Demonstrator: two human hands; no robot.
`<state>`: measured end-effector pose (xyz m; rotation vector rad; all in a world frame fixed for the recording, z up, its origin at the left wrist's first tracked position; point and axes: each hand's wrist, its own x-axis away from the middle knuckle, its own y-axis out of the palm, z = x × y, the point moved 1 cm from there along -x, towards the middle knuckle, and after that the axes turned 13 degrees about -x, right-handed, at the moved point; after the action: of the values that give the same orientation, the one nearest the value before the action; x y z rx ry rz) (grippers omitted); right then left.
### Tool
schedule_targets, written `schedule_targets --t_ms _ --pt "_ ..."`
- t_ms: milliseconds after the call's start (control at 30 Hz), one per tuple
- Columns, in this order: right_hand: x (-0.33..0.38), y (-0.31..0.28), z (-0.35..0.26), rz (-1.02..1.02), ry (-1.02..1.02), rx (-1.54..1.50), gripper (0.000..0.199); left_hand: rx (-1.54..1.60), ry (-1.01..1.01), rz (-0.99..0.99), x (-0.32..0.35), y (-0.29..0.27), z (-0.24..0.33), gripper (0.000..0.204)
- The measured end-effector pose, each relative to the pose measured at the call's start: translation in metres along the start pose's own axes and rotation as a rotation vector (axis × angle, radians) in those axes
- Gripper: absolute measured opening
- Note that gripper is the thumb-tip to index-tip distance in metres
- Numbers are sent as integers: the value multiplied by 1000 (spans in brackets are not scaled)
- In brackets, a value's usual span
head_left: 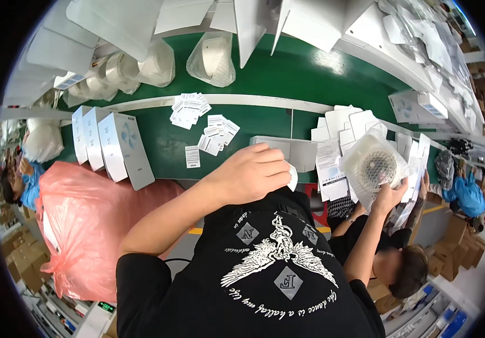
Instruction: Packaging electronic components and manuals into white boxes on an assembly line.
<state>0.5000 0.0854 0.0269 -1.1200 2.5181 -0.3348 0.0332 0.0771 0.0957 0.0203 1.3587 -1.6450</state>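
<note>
My left hand [251, 176] is closed in front of my body, its fingers curled on a small white piece [293, 177] that shows past the fingertips; most of it is hidden. To the right, my right hand [390, 197] grips a round device in bubble wrap [376, 166] by its near edge. Beyond my left hand sits a pale open box [298, 153], partly covered by the hand. White printed labels [215, 135] lie in loose piles on the green table [163, 141]. White printed cards and boxes [328, 160] are heaped beside the wrapped device.
White boxes [123, 147] stand at the left, above a large pink plastic bag [101, 225]. Bubble-wrapped round items [211, 59] line the far green surface, under leaning white panels [118, 22]. A co-worker [400, 265] is close on my right; others in blue are farther off.
</note>
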Motion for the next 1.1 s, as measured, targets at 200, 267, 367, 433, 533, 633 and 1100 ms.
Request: schedule_targets --t_ms 200,267,367,433,533,633,1100 --pt "90 -43 -3 93 37 74 84 -166 159 -245 -79 63 0 29" --pt "115 -43 -8 97 73 8 82 -381 440 -390 -98 102 2 32" --pt "140 -30 -18 72 134 -152 78 -694 378 -1054 -119 158 12 25" --pt "151 -18 -36 65 168 -273 77 -689 286 -1094 -127 160 -9 24" --pt "161 -2 -79 49 167 -409 79 -510 105 -881 -110 135 -60 15" --pt "163 22 -121 6 104 -568 82 -473 27 -1016 -92 83 -83 13" --pt "154 149 -164 -1280 -659 337 76 40 -855 -149 73 61 -76 21"
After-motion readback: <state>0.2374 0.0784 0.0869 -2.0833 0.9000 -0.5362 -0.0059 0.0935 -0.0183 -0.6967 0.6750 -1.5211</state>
